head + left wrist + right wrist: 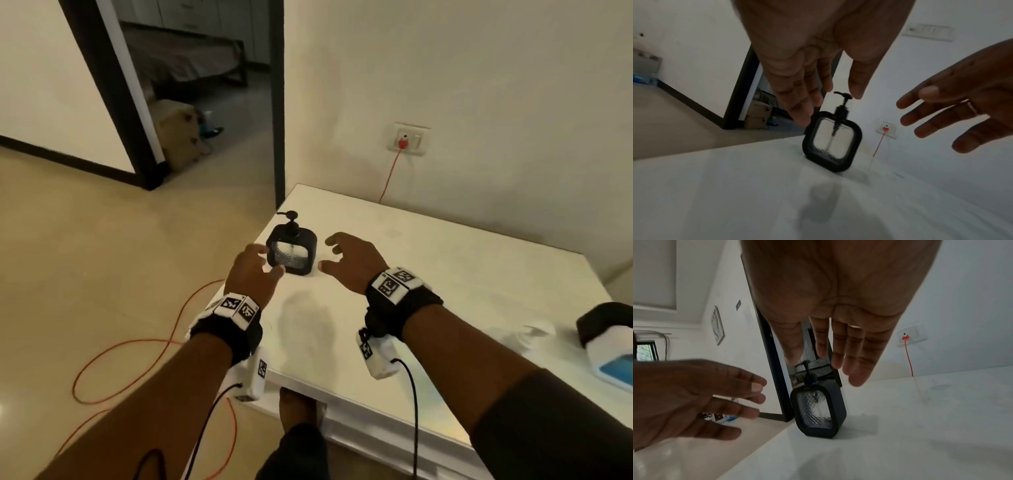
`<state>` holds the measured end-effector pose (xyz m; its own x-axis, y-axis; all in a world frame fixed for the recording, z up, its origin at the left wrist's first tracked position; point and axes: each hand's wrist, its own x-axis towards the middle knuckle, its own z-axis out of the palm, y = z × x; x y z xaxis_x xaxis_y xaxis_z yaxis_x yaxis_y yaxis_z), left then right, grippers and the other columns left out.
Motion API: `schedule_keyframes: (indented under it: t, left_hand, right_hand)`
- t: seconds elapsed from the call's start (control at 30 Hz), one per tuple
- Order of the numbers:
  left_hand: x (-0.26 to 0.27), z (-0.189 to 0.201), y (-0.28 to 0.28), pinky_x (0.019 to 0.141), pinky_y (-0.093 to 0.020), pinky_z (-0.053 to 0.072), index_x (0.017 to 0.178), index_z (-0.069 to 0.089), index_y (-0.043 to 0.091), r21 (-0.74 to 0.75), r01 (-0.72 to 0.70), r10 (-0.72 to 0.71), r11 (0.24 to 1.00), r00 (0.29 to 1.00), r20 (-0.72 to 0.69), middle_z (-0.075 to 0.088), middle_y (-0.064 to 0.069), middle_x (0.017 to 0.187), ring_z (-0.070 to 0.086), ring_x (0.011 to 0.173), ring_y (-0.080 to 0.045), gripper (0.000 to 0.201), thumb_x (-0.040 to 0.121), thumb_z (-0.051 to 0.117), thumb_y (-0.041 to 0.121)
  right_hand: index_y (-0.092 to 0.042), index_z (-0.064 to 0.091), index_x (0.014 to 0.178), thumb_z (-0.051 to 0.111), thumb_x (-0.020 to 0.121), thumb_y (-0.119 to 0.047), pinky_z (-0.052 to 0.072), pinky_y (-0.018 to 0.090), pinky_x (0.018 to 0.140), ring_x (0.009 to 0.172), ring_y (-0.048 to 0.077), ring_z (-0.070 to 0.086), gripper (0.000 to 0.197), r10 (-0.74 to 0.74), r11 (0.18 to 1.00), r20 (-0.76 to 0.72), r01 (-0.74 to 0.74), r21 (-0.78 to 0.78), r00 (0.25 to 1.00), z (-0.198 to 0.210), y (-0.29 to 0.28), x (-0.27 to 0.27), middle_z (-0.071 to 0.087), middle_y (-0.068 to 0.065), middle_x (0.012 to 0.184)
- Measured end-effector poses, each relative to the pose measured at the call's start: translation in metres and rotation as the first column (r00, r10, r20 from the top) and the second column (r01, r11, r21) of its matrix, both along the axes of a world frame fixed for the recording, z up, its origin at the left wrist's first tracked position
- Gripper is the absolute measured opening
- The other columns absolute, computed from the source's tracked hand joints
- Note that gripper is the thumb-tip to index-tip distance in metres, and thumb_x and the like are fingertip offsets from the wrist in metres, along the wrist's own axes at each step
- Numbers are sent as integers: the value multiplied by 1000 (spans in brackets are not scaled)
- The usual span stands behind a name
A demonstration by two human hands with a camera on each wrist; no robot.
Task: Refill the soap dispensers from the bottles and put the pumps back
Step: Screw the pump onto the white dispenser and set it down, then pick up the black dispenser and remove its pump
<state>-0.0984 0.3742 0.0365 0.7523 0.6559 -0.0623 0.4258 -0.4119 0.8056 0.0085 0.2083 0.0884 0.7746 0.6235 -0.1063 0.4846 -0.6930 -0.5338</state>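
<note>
a black soap dispenser (292, 250), pump on, is standing near the white tabletop (445, 274) corner. left hand (251, 274) and right hand (352, 262) are flanking it, each grip spread, empty. it is looking rigid, light, smooth; its flat sides are probably suiting a hold.

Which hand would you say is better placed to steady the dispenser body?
Probably the left hand: its fingers are beside the dispenser, nearly touching. The right hand hovers open, farther off.

White and blue object (613, 356) well right of the right hand (352, 262) cut by the frame edge, dispenser (832, 141) blurred in left wrist view, its soap level unclear
</note>
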Motion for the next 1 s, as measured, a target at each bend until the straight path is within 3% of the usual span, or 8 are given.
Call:
schedule_keyframes:
  t: [0.1, 0.2, 0.4, 0.6, 0.77, 0.83, 0.9, 1.0]
  left_hand:
    - [18, -10, 35, 113, -41, 43, 152, 42, 12, -15, 8, -8, 1000, 1000, -5, 53, -16, 149, 56, 133, -33, 67, 94, 74, 10]
    - [35, -23, 59, 119, -43, 39, 160, 31, 15, 3, 50, -50, 999, 999, -21, 46, -14, 159, 49, 143, -34, 77, 96, 71, 5]
    - [47, -48, 66, 121, -38, 31, 167, 13, 14, 40, 153, -149, 987, 986, -79, 36, -14, 166, 37, 152, -31, 95, 95, 76, 17]
    - [36, -22, 38, 125, -39, 29, 166, 17, 17, -93, 214, -200, 972, 969, 142, 34, -13, 167, 33, 155, -25, 108, 84, 86, 33]
    - [17, 31, -21, 115, -41, 47, 149, 48, 26, -207, 467, -410, 860, 873, 266, 66, -1, 140, 61, 133, -18, 97, 68, 95, 52]
    - [7, 48, -53, 102, -28, 55, 136, 58, 30, -201, 516, -428, 833, 830, 357, 74, 10, 123, 69, 116, -5, 82, 63, 91, 48]
    - [-5, 64, -87, 87, -13, 53, 122, 60, 33, -173, 505, -385, 846, 803, 455, 75, 20, 110, 70, 104, 3, 63, 66, 87, 38]
    - [-26, 84, -140, 80, -8, 51, 111, 60, 34, -147, 455, -298, 878, 761, 576, 72, 24, 103, 69, 94, 4, 55, 63, 87, 37]
  right_hand:
    - [-17, 38, 149, 71, 92, -36, 37, 39, 109, 134, 30, 47, 69, 14, 997, 34, -11, -82, 999, -24, 45, 27, 49, 10, 147]
    - [-17, 27, 156, 73, 89, -32, 35, 42, 112, 141, 34, 39, 83, 33, 994, 16, -31, -105, 999, -46, 81, 48, 39, 12, 154]
    - [-13, 41, 132, 69, 87, -18, 48, 38, 79, 102, 34, 62, 53, -28, 999, 68, 31, -44, 997, -68, 90, 61, 61, 13, 118]
    - [-19, 50, 131, 72, 90, -30, 49, 36, 84, 103, 29, 62, 47, 5, 1000, -27, -5, -4, 1000, -33, 26, 26, 66, 8, 117]
    - [-27, 53, 131, 74, 90, -29, 48, 34, 87, 102, 20, 62, 46, -14, 986, -36, 20, 168, 999, 24, -58, -21, 66, -1, 118]
    - [-31, 54, 130, 74, 89, -31, 50, 34, 91, 101, 17, 63, 46, -37, 969, -17, 40, 243, 999, 51, -89, -38, 65, -5, 115]
    - [-33, 56, 129, 76, 87, -32, 51, 32, 91, 102, 12, 63, 46, -46, 958, 22, 38, 284, 999, 76, -116, -54, 66, -9, 114]
    - [-31, 61, 126, 80, 84, -33, 54, 32, 91, 107, 7, 62, 46, -50, 938, 99, 13, 346, 994, 107, -159, -77, 65, -13, 116]
